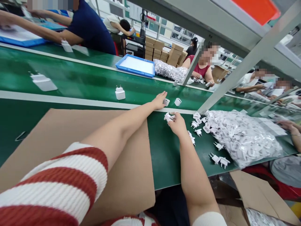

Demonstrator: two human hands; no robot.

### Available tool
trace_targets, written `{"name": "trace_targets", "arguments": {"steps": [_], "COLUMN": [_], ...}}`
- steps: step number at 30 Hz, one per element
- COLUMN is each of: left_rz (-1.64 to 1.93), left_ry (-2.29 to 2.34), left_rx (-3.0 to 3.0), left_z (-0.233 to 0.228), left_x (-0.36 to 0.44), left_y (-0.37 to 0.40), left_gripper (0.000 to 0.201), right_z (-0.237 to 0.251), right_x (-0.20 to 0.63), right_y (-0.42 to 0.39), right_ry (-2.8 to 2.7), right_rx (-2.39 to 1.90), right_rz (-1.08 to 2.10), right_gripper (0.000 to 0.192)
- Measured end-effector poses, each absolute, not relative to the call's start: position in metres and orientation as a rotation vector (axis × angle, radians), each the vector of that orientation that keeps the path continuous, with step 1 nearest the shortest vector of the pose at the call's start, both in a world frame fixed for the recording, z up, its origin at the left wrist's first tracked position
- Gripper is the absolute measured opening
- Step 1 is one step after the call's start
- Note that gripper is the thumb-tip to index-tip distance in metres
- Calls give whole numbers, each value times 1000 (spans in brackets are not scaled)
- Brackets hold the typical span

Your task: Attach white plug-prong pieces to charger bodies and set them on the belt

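White plastic everywhere on this green belt, and you have both arms stretched out over it. Your left hand (160, 99) lies flat and open on the pale strip at the belt's edge, fingertips touching a small white charger block (166, 102); a second block (177, 101) sits just beside it, clear of your hand. Your right hand (176, 124) is closed around a white plug adapter (168, 117), pinched between thumb and fingers, held just above the bench near the strip. To the right of that hand, loose plug adapters (197, 124) lie scattered, prongs up or sideways, and past them sprawls a clear bag of white parts (242, 138). Under your left forearm lies a sheet of brown cardboard (77, 131). Further out on the belt stands a lone charger with two pins up (120, 93), and well to the left another larger one (43, 82). Across the belt sits a blue tray (136, 65), with other people at work on the far side, their hands well apart from yours.
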State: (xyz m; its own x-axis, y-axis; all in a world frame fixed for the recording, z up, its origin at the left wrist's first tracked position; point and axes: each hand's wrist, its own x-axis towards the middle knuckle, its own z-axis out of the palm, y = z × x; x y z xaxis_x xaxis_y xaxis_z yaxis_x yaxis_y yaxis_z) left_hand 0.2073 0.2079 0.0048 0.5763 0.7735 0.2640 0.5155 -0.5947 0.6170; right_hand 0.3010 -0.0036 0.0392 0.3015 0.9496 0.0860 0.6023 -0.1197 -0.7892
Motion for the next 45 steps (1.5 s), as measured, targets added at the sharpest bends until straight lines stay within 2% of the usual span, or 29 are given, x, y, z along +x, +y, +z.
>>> {"name": "trace_targets", "arguments": {"steps": [3, 6, 9, 12, 16, 20, 22, 26, 30, 33, 41, 45], "left_rz": [714, 758, 820, 868, 830, 879, 920, 922, 926, 921, 906, 899], "left_ry": [1087, 1092, 1052, 1006, 939, 977, 993, 939, 922, 904, 940, 950], "left_rx": [2281, 2291, 2312, 2273, 2216, 2117, 2036, 1962, 1954, 1945, 1912, 1941], "left_z": [10, 15, 17, 16, 11, 0, -5, -10, -8, -7, -13, -12], "left_x": [216, 194, 151, 100, 52, 34, 31, 30, 31, 31, 32, 30], "left_y": [201, 185, 155, 108, 41, 8, 5, 10, 10, 10, 14, 13], "left_gripper": [51, 37, 36, 35, 29, 39, 41, 34, 32, 33, 37, 37], "right_z": [38, 42, 45, 46, 51, 53, 52, 51, 53, 55, 53, 53], "right_x": [300, 297, 292, 283, 264, 248, 242, 231, 220, 214, 215, 216], "right_y": [1, 2, 1, -1, -9, -17, -20, -29, -34, -36, -34, -33], "right_ry": [-1156, -990, -956, -1058, -1212, -1367, -1483, -1844, -2141, -2271, -2271, -2310], "right_rx": [-1581, -1436, -1366, -1334, -1301, -1250, -1312, -1359, -1346, -1489, -1513, -1514], "right_rz": [838, 1007, 1075, 1039, 1088, 1241, 1106, 507, 290, 120, 32, 13], "right_gripper": [38, 33, 30, 36, 25, 41, 39, 15, 31, 35, 30, 34]}}
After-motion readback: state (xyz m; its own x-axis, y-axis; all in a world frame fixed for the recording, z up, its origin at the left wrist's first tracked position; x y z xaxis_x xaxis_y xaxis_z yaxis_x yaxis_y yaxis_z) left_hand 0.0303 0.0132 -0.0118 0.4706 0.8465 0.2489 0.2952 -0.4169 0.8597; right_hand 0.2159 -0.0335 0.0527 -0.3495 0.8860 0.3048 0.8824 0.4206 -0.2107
